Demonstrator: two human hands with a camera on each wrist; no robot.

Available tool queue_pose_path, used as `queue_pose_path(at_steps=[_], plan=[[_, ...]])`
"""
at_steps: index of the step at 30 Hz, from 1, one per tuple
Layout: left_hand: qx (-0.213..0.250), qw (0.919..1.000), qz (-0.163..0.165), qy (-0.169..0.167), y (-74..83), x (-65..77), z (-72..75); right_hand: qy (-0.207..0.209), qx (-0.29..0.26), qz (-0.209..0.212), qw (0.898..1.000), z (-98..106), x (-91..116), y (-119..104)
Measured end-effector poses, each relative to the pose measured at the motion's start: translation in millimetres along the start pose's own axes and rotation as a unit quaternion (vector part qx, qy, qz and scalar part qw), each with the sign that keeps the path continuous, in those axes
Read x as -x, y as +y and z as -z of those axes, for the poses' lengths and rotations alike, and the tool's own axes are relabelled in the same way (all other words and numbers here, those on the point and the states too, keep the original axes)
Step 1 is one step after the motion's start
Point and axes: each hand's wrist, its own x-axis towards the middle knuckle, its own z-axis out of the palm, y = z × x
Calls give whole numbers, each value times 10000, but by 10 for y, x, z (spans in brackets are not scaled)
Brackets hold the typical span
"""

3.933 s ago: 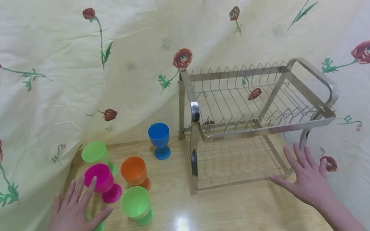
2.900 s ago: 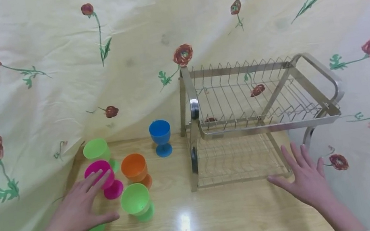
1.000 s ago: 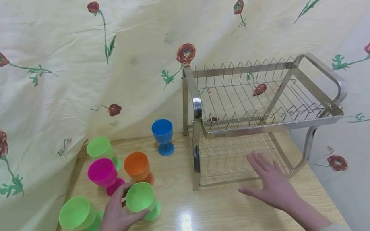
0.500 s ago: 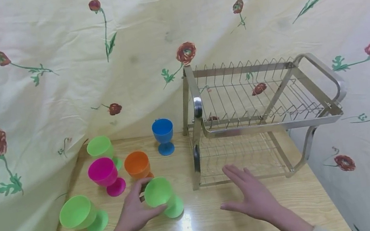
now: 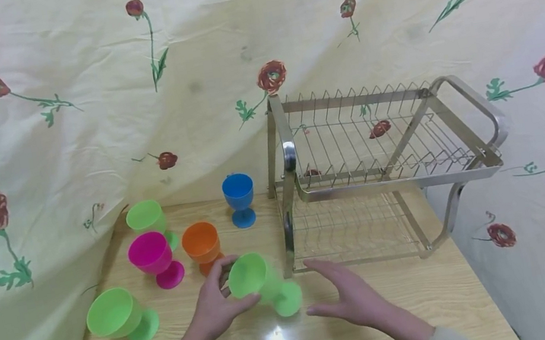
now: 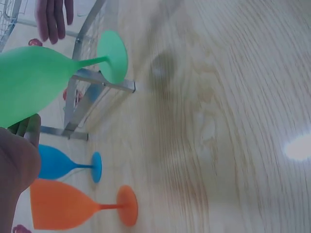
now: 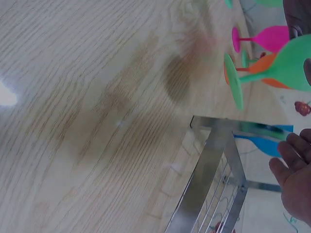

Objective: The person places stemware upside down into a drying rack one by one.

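Note:
My left hand grips the bowl of a green plastic goblet, thumb on the near side and fingers behind. In both wrist views the goblet's foot hangs above the table, with a shadow below it. My right hand is held just right of the goblet's foot, fingers extended and apart from it, in front of the rack. Behind my left hand stand an orange goblet, partly hidden by my fingers, and a magenta goblet. Another green goblet stands front left.
A two-tier metal dish rack stands on the right of the wooden table. A blue goblet is left of the rack, and a further green goblet is at the back left. Flowered cloth hangs behind and at the sides.
My left hand went from above the left goblets to the front green goblet, took hold, lifted it and carried it right. My right hand moved left, closer to it.

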Motion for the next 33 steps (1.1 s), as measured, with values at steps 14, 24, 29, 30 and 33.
queue_pose_path(at_steps=[14, 24, 29, 30, 33], plan=[[913, 9955, -236, 68, 115, 13, -79, -177, -404, 429, 9981, -89, -337, -110], [1130, 9930, -259, 228, 210, 48, -106, -267, -881, 577, 9941, -120, -455, -149], [1257, 9914, -260, 265, 237, 58, -122, -71, -825, 711, 9940, -139, -479, -160], [1281, 9910, -268, 270, 242, 59, -124, -29, -809, 742, 9939, -141, -481, -159], [1320, 9906, -261, 268, 254, 61, -122, 87, -757, 860, 9934, -143, -482, -153]])
